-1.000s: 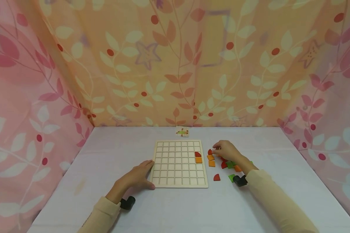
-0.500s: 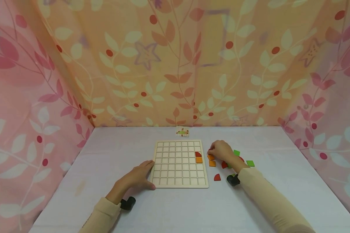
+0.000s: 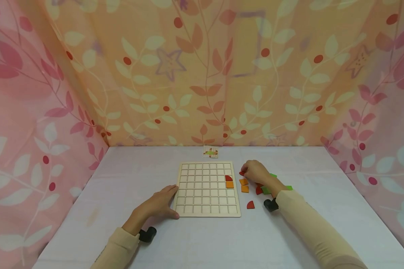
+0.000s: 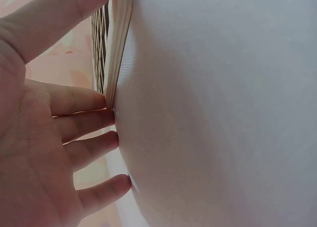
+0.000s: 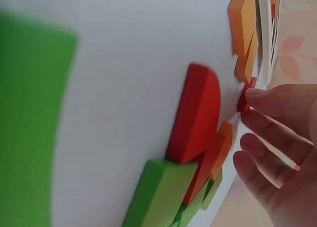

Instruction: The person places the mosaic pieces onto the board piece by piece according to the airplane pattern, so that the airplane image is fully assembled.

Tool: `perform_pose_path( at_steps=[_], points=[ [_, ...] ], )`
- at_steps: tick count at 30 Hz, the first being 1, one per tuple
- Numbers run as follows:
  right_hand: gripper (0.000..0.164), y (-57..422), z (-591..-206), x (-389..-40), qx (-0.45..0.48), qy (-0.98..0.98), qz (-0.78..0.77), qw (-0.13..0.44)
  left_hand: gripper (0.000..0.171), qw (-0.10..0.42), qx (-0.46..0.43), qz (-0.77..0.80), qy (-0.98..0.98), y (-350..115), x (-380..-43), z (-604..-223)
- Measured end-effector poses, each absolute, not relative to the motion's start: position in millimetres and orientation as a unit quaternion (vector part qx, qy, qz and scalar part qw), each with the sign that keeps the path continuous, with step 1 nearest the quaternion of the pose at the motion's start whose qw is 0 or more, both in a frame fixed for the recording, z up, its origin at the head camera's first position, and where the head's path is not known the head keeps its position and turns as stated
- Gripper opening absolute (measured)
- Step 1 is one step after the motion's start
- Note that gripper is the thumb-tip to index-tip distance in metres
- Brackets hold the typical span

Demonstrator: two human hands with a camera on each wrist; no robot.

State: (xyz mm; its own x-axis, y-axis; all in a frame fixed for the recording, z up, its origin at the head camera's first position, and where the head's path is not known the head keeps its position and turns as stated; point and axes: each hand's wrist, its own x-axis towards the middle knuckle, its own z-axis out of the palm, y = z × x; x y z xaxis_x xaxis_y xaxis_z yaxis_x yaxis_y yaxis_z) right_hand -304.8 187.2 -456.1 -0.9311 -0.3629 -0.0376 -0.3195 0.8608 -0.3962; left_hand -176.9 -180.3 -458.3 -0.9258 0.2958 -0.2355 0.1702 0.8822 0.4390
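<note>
Now, right fingers (image 5: 270, 129) pinching a red piece (image 5: 243, 101), left fingers (image 4: 81, 100) spread apart, touching the grid board (image 3: 205, 192)

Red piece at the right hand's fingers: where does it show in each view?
Head: red piece, right of centre, lower half, at the right hand.
Left wrist: not in it.
Right wrist: right side, just above mid-height.
Shared landmark: the board, partly visible in both wrist views.
</note>
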Motion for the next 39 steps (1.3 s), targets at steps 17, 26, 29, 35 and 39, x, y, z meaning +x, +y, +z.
perform_pose_path(
  at_steps=[17,26,29,35,39],
  points=[
    [0.019,184,-452,-307,-0.119,0.972,-0.188,0.073,0.104,0.150,0.122,0.215,0.957,-182,-177,-461],
    [0.021,185,-451,-309,-0.117,0.974,-0.175,0.080,0.103,0.145,0.124,0.210,0.959,-181,-176,-459],
    [0.027,183,-448,-307,-0.108,0.977,-0.165,0.078,0.103,0.143,0.125,0.208,0.960,-181,-177,-459],
    [0.028,179,-448,-306,-0.087,0.980,-0.157,0.087,0.104,0.144,0.124,0.209,0.959,-182,-177,-459],
    [0.024,177,-450,-305,-0.078,0.980,-0.158,0.090,0.104,0.145,0.127,0.209,0.959,-181,-178,-460]
  ],
)
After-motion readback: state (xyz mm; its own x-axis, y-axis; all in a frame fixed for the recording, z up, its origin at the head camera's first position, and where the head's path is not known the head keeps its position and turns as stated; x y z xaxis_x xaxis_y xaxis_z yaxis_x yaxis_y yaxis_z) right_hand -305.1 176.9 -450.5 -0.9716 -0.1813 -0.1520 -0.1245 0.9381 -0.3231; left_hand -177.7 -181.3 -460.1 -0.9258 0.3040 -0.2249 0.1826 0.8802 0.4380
